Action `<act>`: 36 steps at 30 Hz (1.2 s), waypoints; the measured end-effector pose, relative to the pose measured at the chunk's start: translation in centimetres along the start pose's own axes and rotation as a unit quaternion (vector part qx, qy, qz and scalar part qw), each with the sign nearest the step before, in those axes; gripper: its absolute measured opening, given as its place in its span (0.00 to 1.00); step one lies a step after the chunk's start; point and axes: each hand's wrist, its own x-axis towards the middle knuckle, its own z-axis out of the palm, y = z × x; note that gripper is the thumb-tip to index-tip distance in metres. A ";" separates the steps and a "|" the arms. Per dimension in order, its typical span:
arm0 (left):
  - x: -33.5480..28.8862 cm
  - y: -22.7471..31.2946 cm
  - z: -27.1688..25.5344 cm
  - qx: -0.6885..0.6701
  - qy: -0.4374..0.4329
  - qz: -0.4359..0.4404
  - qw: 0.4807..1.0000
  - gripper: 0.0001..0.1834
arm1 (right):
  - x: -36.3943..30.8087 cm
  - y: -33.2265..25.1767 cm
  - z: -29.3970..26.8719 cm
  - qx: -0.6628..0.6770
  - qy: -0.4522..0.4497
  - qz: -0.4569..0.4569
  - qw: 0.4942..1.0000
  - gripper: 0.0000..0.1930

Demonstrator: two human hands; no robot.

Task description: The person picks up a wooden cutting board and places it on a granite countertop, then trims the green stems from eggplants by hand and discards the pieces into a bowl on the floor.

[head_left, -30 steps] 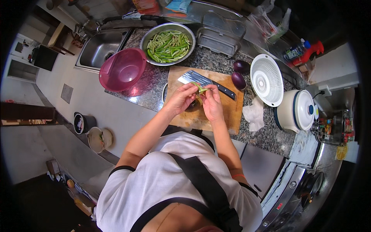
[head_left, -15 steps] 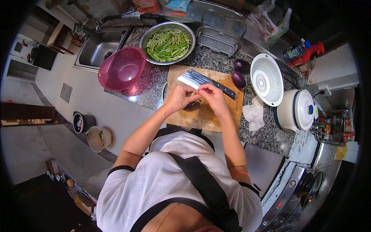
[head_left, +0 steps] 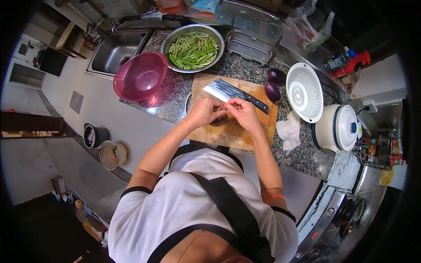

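My left hand [head_left: 205,113] and my right hand [head_left: 244,115] meet over the near left part of the wooden cutting board [head_left: 245,136]. Both are closed in a pinch, fingertips almost touching. Whatever sits between them is too small to name. A cleaver [head_left: 224,90] with a black handle lies flat on the board just beyond my fingers. Beside my left wrist shows the metal rim of a round vessel [head_left: 188,104], mostly hidden by that hand. Under my fingertips is a dark rounded shape [head_left: 218,121] that I cannot make out. Two purple eggplants [head_left: 272,92] lie at the board's right edge.
A steel basin of cut green beans [head_left: 193,49] and a pink plastic basin [head_left: 142,76] stand at the far left, near the sink [head_left: 115,51]. Rightward are a white colander [head_left: 304,93], a crumpled white cloth [head_left: 288,130] and a white lidded cooker [head_left: 333,128]. A wire rack [head_left: 253,48] stands behind.
My hands stay together above the board, with small finger movements. A pale green bit visible between them earlier is now mostly hidden. The whole view has shifted slightly.
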 end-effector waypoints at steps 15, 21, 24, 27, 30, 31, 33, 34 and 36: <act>0.8 0.1 0.1 -0.001 -0.014 -0.010 1.000 0.06 | -1.1 -2.3 0.4 -0.297 0.020 -0.176 0.938 0.05; 1.3 -2.4 0.8 -0.066 -0.062 -0.005 0.996 0.06 | -0.5 -2.2 -0.7 -0.239 -0.043 -0.122 0.962 0.04; 1.2 -3.2 1.0 -0.403 -0.150 -0.141 0.892 0.05 | -0.2 -1.5 -1.4 -0.077 -0.066 -0.088 0.991 0.04; 0.8 -2.9 0.9 -0.507 -0.175 -0.122 0.835 0.06 | -0.2 -0.4 -1.7 0.049 -0.086 -0.076 0.992 0.05; 0.7 -2.4 0.7 -0.475 -0.175 -0.139 0.851 0.06 | -0.3 -0.7 -1.8 0.066 -0.105 -0.065 0.990 0.05; 0.6 -2.5 0.8 -0.500 -0.170 -0.143 0.837 0.06 | -0.3 -0.9 -1.8 0.065 -0.110 -0.066 0.990 0.05; 0.5 -2.7 1.1 -0.546 -0.162 -0.150 0.808 0.06 | -0.3 -1.5 -1.7 0.058 -0.113 -0.081 0.989 0.05; 0.4 -2.6 1.2 -0.580 -0.162 -0.157 0.783 0.06 | -0.3 -1.8 -1.7 0.052 -0.111 -0.094 0.988 0.05; 0.3 -2.6 1.3 -0.644 -0.161 -0.171 0.728 0.06 | -0.5 -2.2 -1.6 0.038 -0.099 -0.109 0.988 0.05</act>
